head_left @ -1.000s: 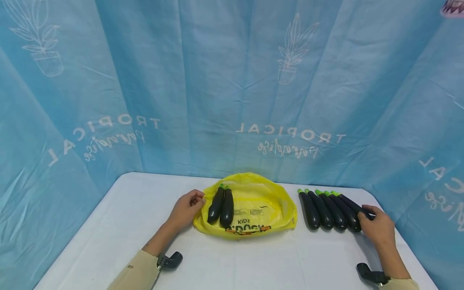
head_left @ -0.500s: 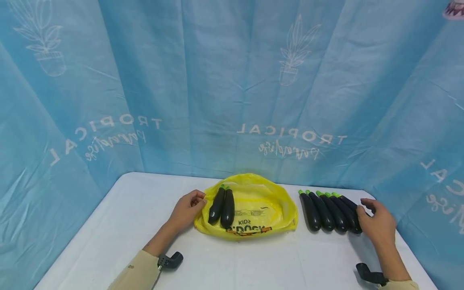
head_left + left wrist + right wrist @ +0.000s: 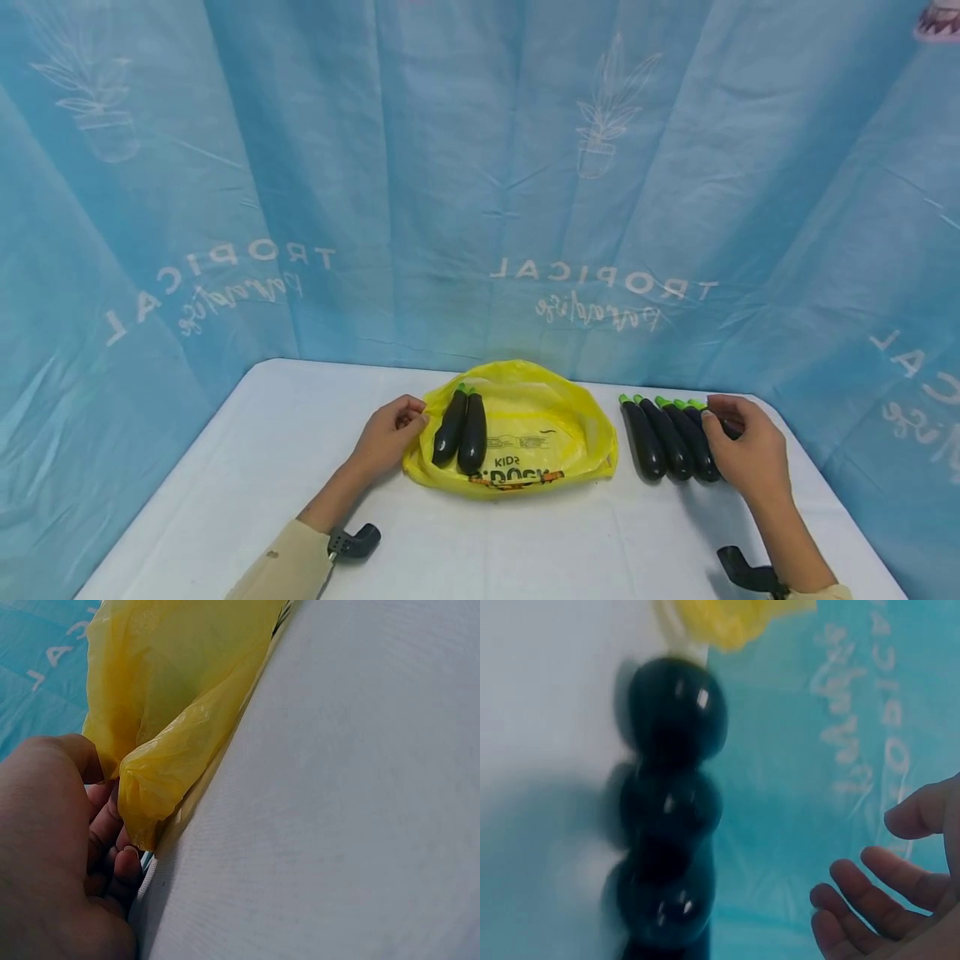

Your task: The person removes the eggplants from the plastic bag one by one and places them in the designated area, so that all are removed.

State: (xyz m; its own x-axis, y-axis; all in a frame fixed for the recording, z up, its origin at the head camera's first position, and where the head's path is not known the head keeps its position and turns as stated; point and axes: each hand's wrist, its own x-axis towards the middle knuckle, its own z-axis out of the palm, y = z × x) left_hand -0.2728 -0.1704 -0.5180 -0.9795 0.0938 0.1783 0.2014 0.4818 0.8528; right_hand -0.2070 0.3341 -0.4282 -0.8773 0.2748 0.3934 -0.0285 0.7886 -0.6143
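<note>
A yellow plastic bag (image 3: 577,417) lies spread with its mouth wide. Inside, at its left, two dark eggplants (image 3: 472,433) with green stems lie side by side. My left hand (image 3: 386,437) pinches the bag's left edge; the left wrist view shows the gathered plastic (image 3: 161,780) at my fingers. To the right of the bag, several eggplants (image 3: 641,437) form a row. Over the right end of this row hovers my right hand (image 3: 750,450), hiding part of it. In the right wrist view its loosely bent fingers (image 3: 881,904) hold nothing, apart from the blurred eggplants (image 3: 676,712).
A white-covered table (image 3: 555,550) bears everything. Blue curtains (image 3: 450,208) with mirrored lettering and plant drawings stand behind it and along both sides. A dark wrist device (image 3: 356,542) sits on my left wrist, and a similar device (image 3: 750,573) on my right.
My right hand has let go of the far-right eggplant, now laid against the row, and moved left over the row's right end. The left hand keeps its place at the bag.
</note>
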